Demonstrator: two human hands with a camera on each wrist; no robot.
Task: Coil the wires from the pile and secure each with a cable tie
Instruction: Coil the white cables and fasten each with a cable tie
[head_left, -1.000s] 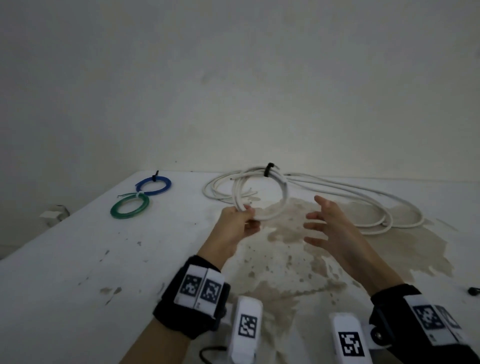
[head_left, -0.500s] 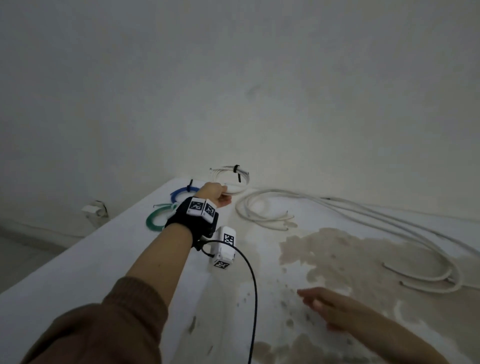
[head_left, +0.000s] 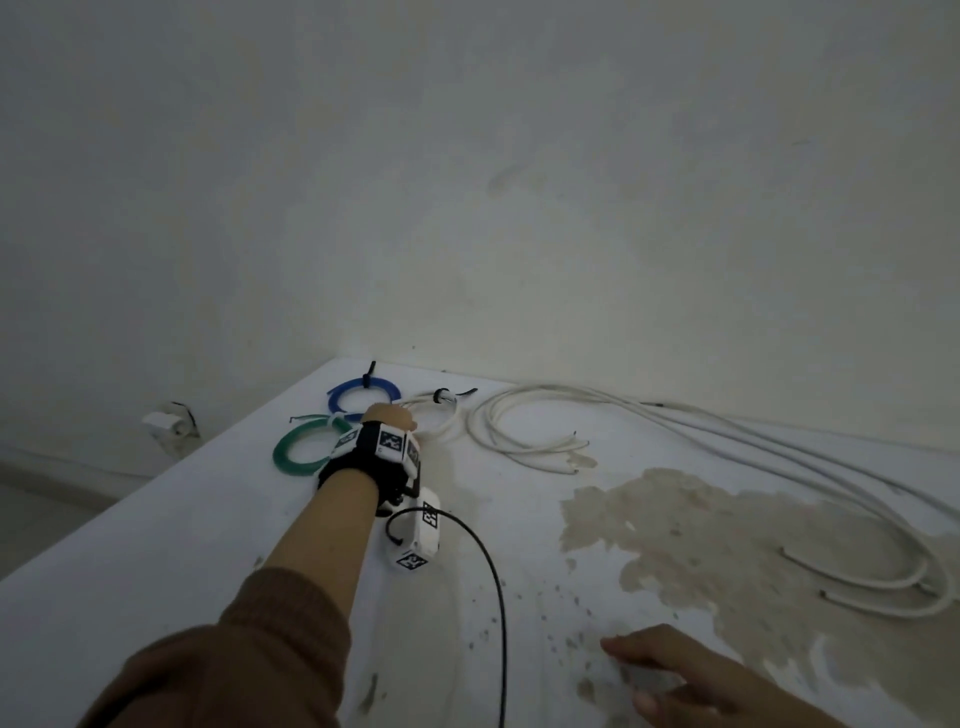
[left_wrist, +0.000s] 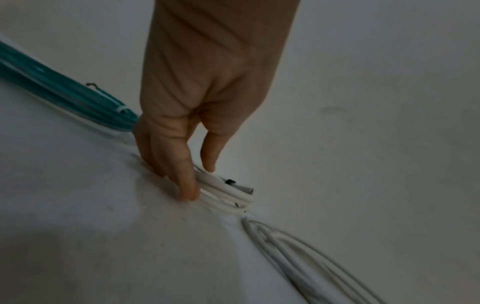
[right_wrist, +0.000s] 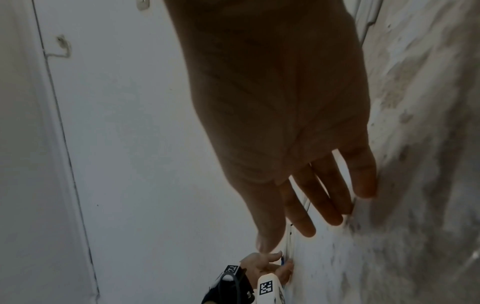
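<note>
My left hand (head_left: 388, 415) reaches to the table's far left and pinches a white coil (head_left: 444, 422) between thumb and fingers (left_wrist: 189, 185); the coil (left_wrist: 228, 196) lies on the tabletop. A black cable tie (head_left: 441, 397) binds it. Just left of it lie a blue coil (head_left: 345, 395) and a green coil (head_left: 291, 452), both tied; the green coil (left_wrist: 78, 98) carries a white tie. Loose white wires (head_left: 519, 436) curl beside the coil and run off to the right. My right hand (head_left: 654, 670) lies flat and open on the near table, holding nothing (right_wrist: 327, 211).
The white table (head_left: 156, 545) ends in an edge on the left and meets the wall at the back. A large brown stain (head_left: 727, 545) covers its right half. A black lead (head_left: 493, 597) hangs from my left wrist camera. A wall socket (head_left: 166, 423) sits beyond the left edge.
My left hand carried the tied white coil from mid-air out to the far left and lowered it onto the table beside the blue and green coils. My right hand dropped flat onto the table.
</note>
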